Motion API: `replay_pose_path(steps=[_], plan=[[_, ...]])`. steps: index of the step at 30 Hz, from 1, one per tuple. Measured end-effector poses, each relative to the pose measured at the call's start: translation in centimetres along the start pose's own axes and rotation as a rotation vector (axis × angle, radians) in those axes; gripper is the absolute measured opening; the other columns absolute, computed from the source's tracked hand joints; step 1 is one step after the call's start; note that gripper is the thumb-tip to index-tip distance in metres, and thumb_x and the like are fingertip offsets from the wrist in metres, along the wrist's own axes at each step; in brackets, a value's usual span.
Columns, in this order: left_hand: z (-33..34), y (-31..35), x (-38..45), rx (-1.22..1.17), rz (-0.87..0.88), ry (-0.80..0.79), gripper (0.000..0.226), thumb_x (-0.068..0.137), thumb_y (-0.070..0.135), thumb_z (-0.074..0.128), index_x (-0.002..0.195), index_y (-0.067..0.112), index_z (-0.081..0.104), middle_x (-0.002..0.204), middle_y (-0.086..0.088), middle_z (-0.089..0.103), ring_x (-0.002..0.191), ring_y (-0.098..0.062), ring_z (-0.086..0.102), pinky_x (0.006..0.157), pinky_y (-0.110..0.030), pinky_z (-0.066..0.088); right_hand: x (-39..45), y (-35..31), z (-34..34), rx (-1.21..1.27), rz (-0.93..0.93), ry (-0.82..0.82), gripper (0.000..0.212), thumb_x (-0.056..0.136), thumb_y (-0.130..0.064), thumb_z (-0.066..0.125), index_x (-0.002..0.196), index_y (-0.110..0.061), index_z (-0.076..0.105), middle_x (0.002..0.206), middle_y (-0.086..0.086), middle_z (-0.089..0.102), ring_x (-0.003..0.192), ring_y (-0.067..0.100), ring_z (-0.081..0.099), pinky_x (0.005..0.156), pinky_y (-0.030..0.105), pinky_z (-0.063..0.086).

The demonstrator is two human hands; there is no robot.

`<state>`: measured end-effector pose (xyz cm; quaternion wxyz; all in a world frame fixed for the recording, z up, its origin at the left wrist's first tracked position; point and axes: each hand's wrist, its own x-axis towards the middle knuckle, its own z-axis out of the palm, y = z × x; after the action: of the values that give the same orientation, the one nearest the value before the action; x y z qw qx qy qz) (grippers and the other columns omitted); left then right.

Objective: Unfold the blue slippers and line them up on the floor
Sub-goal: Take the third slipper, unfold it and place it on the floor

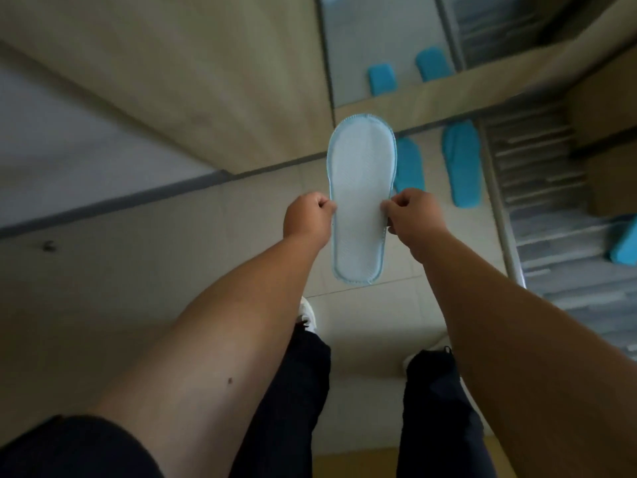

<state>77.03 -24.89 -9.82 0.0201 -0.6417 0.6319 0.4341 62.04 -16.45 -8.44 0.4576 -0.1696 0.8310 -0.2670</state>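
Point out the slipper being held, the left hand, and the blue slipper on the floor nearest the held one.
held slipper [358, 201]: head view, middle of its pale sole.
left hand [308, 217]: head view, back of the hand.
blue slipper on the floor [410, 165]: head view, its blue upper side.

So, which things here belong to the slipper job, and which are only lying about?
Belongs to the job:
- held slipper, pinched by left hand and right hand
- two slippers on the floor

Lying about:
- mirror
- metal rack
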Motion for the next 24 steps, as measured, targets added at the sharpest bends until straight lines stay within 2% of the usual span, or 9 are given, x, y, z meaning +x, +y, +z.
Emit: replay_pose_path(steps=[7, 10, 12, 13, 15, 17, 19, 21, 24], plan=[[-5.3, -10.1, 2.5, -0.075, -0.113, 0.059, 0.018, 0.090, 0.026, 0.054, 0.082, 0.013, 0.063, 0.081, -0.005, 0.068, 0.081, -0.027, 0.066, 0.069, -0.033, 0.048, 0.4, -2.3, 11.6, -0.114, -0.052, -0.089, 0.013, 0.086, -0.023, 0.062, 0.075, -0.017, 0.060, 0.079, 0.009, 0.067, 0.076, 0.028, 0.066, 0.070, 0.043, 0.059], [-4.8, -11.8, 3.2, -0.082, -0.145, 0.121, 0.024, 0.092, 0.031, 0.053, 0.104, 0.012, 0.061, 0.101, -0.007, 0.068, 0.094, -0.027, 0.063, 0.072, -0.028, 0.042, 1.2, -2.0, 13.8, -0.213, -0.129, -0.020, 0.013, 0.087, -0.023, 0.058, 0.075, -0.017, 0.057, 0.072, 0.002, 0.062, 0.065, 0.021, 0.058, 0.054, 0.030, 0.049], [-3.9, -12.0, 3.8, -0.099, -0.150, 0.143, 0.032, 0.093, 0.033, 0.052, 0.115, 0.011, 0.056, 0.111, -0.009, 0.066, 0.100, -0.028, 0.060, 0.077, -0.029, 0.041, 1.7, -1.9, 15.0, -0.321, -0.207, 0.025, 0.013, 0.089, -0.023, 0.054, 0.078, -0.016, 0.055, 0.069, -0.001, 0.056, 0.063, 0.018, 0.055, 0.049, 0.027, 0.043], [-3.2, -12.0, 4.2, -0.122, -0.148, 0.141, 0.031, 0.094, 0.034, 0.051, 0.113, 0.010, 0.057, 0.110, -0.010, 0.066, 0.099, -0.029, 0.060, 0.077, -0.029, 0.042, 2.0, -1.8, 15.6, -0.365, -0.241, 0.029, 0.013, 0.090, -0.023, 0.053, 0.080, -0.014, 0.055, 0.070, 0.000, 0.056, 0.064, 0.019, 0.056, 0.050, 0.030, 0.046], [-1.7, -11.6, 5.0, -0.220, -0.141, 0.111, 0.029, 0.094, 0.034, 0.049, 0.102, 0.010, 0.062, 0.102, -0.011, 0.069, 0.095, -0.030, 0.063, 0.079, -0.032, 0.048, 2.6, -1.6, 16.8, -0.417, -0.302, 0.014, 0.015, 0.092, -0.022, 0.052, 0.086, -0.010, 0.057, 0.078, 0.006, 0.061, 0.072, 0.025, 0.061, 0.062, 0.043, 0.054], [-0.2, -11.0, 5.7, -0.396, -0.157, 0.051, 0.033, 0.095, 0.037, 0.045, 0.097, 0.010, 0.064, 0.096, -0.011, 0.070, 0.091, -0.029, 0.065, 0.083, -0.041, 0.053, 3.2, -1.2, 17.8, -0.448, -0.354, -0.018, 0.018, 0.093, -0.024, 0.053, 0.090, -0.007, 0.058, 0.085, 0.010, 0.064, 0.077, 0.029, 0.062, 0.069, 0.047, 0.054], [1.0, -11.0, 6.3, -0.508, -0.179, 0.040, 0.036, 0.096, 0.041, 0.041, 0.096, 0.014, 0.065, 0.092, -0.008, 0.070, 0.087, -0.025, 0.067, 0.083, -0.046, 0.055, 3.8, -0.5, 18.2, -0.464, -0.425, -0.047, 0.020, 0.094, -0.027, 0.054, 0.091, -0.008, 0.060, 0.086, 0.009, 0.065, 0.075, 0.028, 0.061, 0.066, 0.045, 0.053], [2.2, -11.6, 6.9, -0.618, -0.214, 0.034, 0.034, 0.096, 0.042, 0.042, 0.097, 0.016, 0.064, 0.094, -0.006, 0.071, 0.087, -0.020, 0.068, 0.083, -0.042, 0.057, 4.6, 0.6, 18.1, -0.460, -0.506, -0.073, 0.020, 0.095, -0.027, 0.054, 0.095, -0.010, 0.063, 0.091, 0.007, 0.067, 0.073, 0.024, 0.060, 0.064, 0.039, 0.052], [3.5, -13.1, 7.9, -0.746, -0.226, 0.011, 0.027, 0.096, 0.033, 0.048, 0.098, 0.012, 0.064, 0.099, -0.010, 0.071, 0.091, -0.023, 0.069, 0.083, -0.039, 0.058, 6.0, 2.2, 18.0, -0.438, -0.579, -0.107, 0.019, 0.095, -0.025, 0.055, 0.099, -0.013, 0.069, 0.090, 0.005, 0.070, 0.067, 0.018, 0.058, 0.059, 0.030, 0.045]])
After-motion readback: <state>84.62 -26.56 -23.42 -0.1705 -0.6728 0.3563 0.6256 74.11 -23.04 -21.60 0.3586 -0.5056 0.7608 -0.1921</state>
